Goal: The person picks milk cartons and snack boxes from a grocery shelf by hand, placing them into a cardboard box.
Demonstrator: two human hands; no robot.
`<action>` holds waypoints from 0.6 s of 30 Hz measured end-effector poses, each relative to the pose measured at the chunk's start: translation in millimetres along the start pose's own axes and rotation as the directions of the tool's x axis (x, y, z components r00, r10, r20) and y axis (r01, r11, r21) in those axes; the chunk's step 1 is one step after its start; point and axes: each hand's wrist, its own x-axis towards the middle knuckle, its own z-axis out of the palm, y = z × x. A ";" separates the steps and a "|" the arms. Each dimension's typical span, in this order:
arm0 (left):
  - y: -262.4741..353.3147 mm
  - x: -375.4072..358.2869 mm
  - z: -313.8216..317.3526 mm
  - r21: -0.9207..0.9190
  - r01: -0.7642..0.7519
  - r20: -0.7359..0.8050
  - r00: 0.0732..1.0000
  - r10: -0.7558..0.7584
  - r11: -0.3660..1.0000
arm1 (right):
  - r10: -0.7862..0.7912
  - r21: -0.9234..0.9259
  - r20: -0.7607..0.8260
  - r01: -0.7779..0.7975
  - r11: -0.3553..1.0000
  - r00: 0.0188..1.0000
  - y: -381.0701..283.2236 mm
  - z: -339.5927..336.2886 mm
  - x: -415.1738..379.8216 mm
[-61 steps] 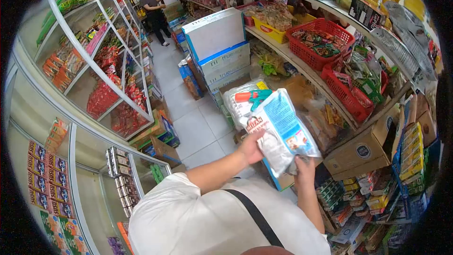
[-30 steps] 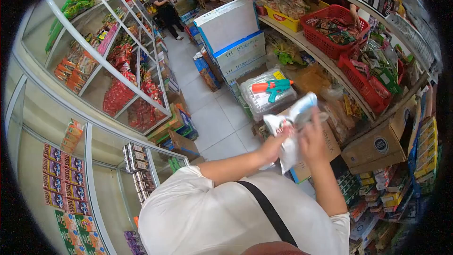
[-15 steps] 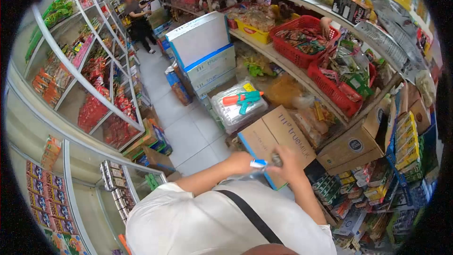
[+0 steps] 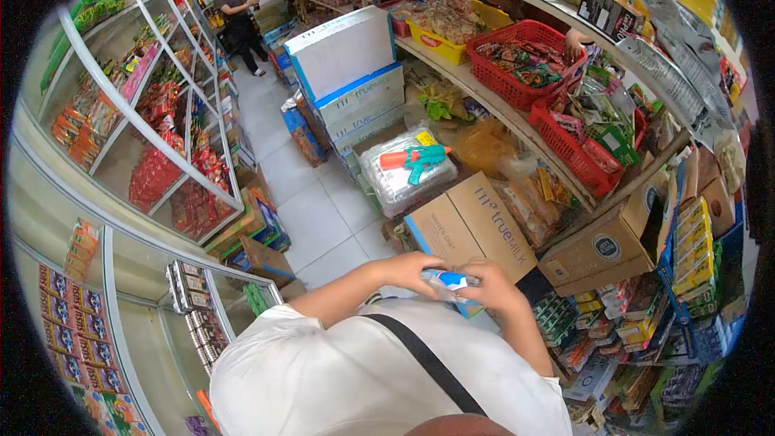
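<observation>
My left hand [image 4: 412,270] is closed on one end of a small blue-and-white packet [image 4: 449,278], which has a bit of red and looks partly clear. Fingers of my right hand [image 4: 494,284] are closed around its other end, and both hands are in front of my chest. What kind of packet it is I cannot make out. Just beyond the hands lies a brown milk carton box [image 4: 476,222] with blue edging.
A teal and orange toy water gun [image 4: 416,163] rests on a plastic-wrapped stack [image 4: 387,186]. White boxes [image 4: 359,109] are piled behind it. Red baskets [image 4: 517,97] sit on the right shelf, where another person's hand [image 4: 576,42] reaches. Glass cabinets [image 4: 153,113] line the left; a person [image 4: 238,20] stands down the aisle.
My hands have come together around the packet, and more of its blue-and-white side shows. The right hand, which had a greyish thing at its fingers, has turned inward.
</observation>
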 end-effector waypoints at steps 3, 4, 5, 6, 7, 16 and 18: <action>10.1 -5.3 -6.2 0.030 -0.090 -0.041 0.995 0.091 0.995 | -0.006 0.012 -0.065 0.007 1.000 0.998 -15.5 -22.4 2.0; 3.2 -1.1 -1.2 0.043 -0.117 -0.085 0.989 0.120 0.992 | -0.028 -0.003 -0.121 0.028 1.000 0.992 -21.9 -25.2 3.7; -2.6 3.7 2.1 -0.019 -0.030 -0.123 0.992 0.027 0.999 | -0.049 -0.017 -0.179 0.047 0.999 0.983 -27.7 -28.6 6.0; -2.3 8.8 3.4 -0.087 0.057 -0.149 0.986 -0.069 0.995 | -0.072 -0.234 -0.217 0.020 0.972 0.973 -33.2 -33.8 8.2; -3.1 12.1 7.7 -0.155 0.140 -0.160 0.973 -0.165 0.978 | -0.118 -0.241 -0.359 0.030 0.970 0.926 -33.9 -34.1 8.9; -45.7 19.8 30.8 -0.991 -0.134 -0.101 0.838 -0.536 -0.023 | -0.238 -0.211 -0.636 0.132 0.969 0.734 -19.1 -9.7 9.9; -55.0 22.5 37.8 -0.989 -0.147 -0.141 0.861 -0.488 0.026 | -0.149 -0.248 -0.426 0.044 0.968 0.892 -0.8 25.4 20.7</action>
